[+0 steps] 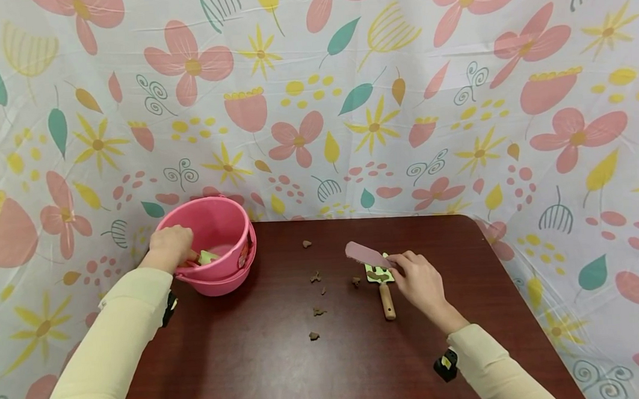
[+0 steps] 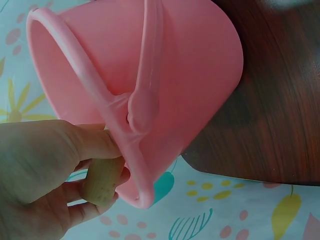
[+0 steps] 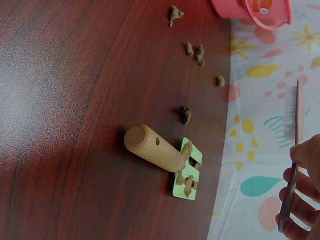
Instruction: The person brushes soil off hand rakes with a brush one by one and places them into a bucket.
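Note:
My left hand [image 1: 170, 246] is at the near-left rim of a pink bucket [image 1: 217, 220]. It grips a wooden handle [image 2: 102, 181], seen in the left wrist view; a light green tool head [image 1: 208, 257] lies inside the bucket. My right hand [image 1: 418, 278] holds a brush [image 1: 367, 255] with a pinkish back and, in the right wrist view, pale bristles. Beneath the brush, a green slotted scoop [image 1: 379, 276] with a wooden handle [image 3: 155, 149] lies on the table. Brown clumps [image 3: 188, 186] rest on the scoop's green head.
Several small brown clumps [image 1: 319, 311] are scattered along the middle of the dark wooden table [image 1: 263, 371]. One clump [image 1: 356, 281] lies just left of the scoop. A flower-patterned cloth [image 1: 303, 92] hangs behind the table's far edge.

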`<act>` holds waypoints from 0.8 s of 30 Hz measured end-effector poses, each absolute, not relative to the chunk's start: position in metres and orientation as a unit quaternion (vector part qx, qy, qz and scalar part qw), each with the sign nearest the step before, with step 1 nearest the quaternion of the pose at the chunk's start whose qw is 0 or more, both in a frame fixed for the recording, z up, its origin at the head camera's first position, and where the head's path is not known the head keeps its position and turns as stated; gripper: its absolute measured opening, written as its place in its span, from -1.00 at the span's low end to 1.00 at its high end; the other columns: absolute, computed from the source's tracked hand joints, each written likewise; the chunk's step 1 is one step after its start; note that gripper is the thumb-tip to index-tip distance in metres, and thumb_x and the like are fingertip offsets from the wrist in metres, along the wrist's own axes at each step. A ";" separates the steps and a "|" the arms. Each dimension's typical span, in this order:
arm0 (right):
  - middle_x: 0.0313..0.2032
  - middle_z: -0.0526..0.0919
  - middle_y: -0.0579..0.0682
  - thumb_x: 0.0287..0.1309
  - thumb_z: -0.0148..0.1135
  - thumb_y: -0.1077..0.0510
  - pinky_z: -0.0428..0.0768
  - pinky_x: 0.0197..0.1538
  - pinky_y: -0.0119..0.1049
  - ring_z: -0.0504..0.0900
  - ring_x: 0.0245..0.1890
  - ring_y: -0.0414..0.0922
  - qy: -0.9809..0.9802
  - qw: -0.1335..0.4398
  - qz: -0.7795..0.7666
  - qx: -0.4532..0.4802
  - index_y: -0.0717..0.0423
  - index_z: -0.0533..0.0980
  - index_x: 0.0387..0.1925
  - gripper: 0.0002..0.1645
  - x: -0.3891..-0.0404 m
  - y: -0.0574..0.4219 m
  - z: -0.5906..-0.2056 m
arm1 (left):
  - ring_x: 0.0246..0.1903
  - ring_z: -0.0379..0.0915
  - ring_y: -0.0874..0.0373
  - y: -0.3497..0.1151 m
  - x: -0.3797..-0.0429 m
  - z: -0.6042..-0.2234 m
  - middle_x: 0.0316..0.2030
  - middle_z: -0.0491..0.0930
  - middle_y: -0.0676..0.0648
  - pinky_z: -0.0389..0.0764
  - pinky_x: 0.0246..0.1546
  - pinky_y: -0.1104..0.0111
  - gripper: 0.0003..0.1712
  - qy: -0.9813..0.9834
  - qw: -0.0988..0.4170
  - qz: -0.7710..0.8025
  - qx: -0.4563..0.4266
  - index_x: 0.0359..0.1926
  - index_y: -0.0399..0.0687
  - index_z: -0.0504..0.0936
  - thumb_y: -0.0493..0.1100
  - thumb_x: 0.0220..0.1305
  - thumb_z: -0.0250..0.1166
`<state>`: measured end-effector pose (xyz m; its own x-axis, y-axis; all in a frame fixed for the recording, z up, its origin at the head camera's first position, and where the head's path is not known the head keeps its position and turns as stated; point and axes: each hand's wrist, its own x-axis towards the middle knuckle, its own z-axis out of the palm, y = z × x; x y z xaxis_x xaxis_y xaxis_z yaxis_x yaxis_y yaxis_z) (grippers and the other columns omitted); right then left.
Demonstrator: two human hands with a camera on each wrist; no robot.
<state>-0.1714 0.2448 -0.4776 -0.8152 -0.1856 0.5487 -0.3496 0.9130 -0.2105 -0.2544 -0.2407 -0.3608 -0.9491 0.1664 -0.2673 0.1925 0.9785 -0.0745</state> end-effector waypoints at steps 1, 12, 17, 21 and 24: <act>-0.37 0.61 -0.03 -0.10 0.39 0.20 0.44 -0.54 -0.22 0.50 -0.48 -0.08 -0.940 0.269 0.153 0.142 0.01 0.62 -0.20 -0.69 -0.171 0.245 -0.478 | -0.44 0.46 -0.06 -0.241 -0.254 -0.361 -0.43 0.53 -0.19 0.52 -0.46 0.11 -0.70 0.986 0.132 -0.048 0.090 -0.42 -0.23 0.54 -0.07 -0.01 0.36; -0.37 0.61 -0.03 -0.09 0.38 0.19 0.46 -0.53 -0.21 0.52 -0.47 -0.07 -0.940 0.270 0.151 0.142 0.00 0.62 -0.20 -0.69 -0.170 0.247 -0.478 | -0.47 0.44 -0.03 -0.245 -0.255 -0.357 -0.48 0.51 -0.16 0.45 -0.62 0.23 -0.30 0.990 0.114 -0.042 0.065 -0.39 -0.22 0.57 0.29 -0.37 0.48; -0.36 0.60 -0.02 -0.07 0.35 0.21 0.45 -0.54 -0.19 0.52 -0.45 -0.05 -0.941 0.269 0.151 0.136 -0.01 0.62 -0.20 -0.70 -0.170 0.249 -0.478 | -0.43 0.45 -0.11 -0.249 -0.257 -0.351 -0.40 0.54 -0.24 0.50 -0.58 0.14 -0.26 0.994 0.079 -0.044 0.055 -0.32 -0.26 0.57 0.25 -0.40 0.52; -0.37 0.60 -0.02 -0.06 0.33 0.21 0.46 -0.53 -0.18 0.52 -0.45 -0.04 -0.942 0.268 0.151 0.131 -0.02 0.61 -0.20 -0.71 -0.169 0.251 -0.476 | -0.48 0.42 -0.07 -0.249 -0.256 -0.348 -0.42 0.53 -0.23 0.46 -0.64 0.22 -0.25 0.995 0.084 -0.034 0.049 -0.28 -0.27 0.58 0.24 -0.38 0.51; -0.37 0.60 -0.03 -0.08 0.35 0.21 0.45 -0.54 -0.18 0.52 -0.46 -0.04 -0.943 0.268 0.152 0.127 -0.03 0.61 -0.21 -0.70 -0.168 0.253 -0.476 | -0.48 0.41 -0.07 -0.247 -0.254 -0.346 -0.42 0.52 -0.23 0.45 -0.64 0.24 -0.28 0.994 0.090 -0.029 0.048 -0.25 -0.27 0.57 0.20 -0.32 0.51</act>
